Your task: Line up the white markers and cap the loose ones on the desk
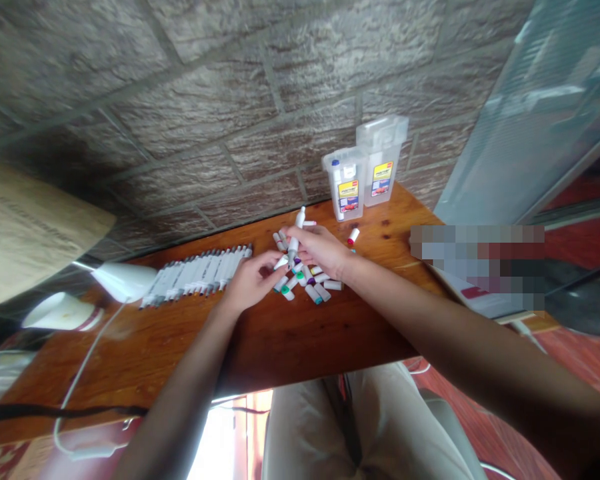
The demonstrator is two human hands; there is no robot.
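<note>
My right hand [321, 248] grips a white marker [297, 233], held tilted with one end pointing up toward the wall. Close by its lower end, my left hand [254, 279] pinches a small white marker cap [282, 262]. Whether cap and marker touch is hard to tell. Under and around both hands lies a loose pile of marker caps [323, 292], white with green, purple, teal and yellow ends. Left of my left hand, many capless-looking markers [200, 275] lie side by side in a slanting row. One cap with a red end [353, 236] lies apart on the right.
Two clear plastic marker boxes [348, 205] stand at the back right of the wooden table [300, 340], the front one with a marker inside. A white lamp-like object [123, 281], its cable and a white cup [63, 312] are on the left. A stone wall [220, 107] rises behind.
</note>
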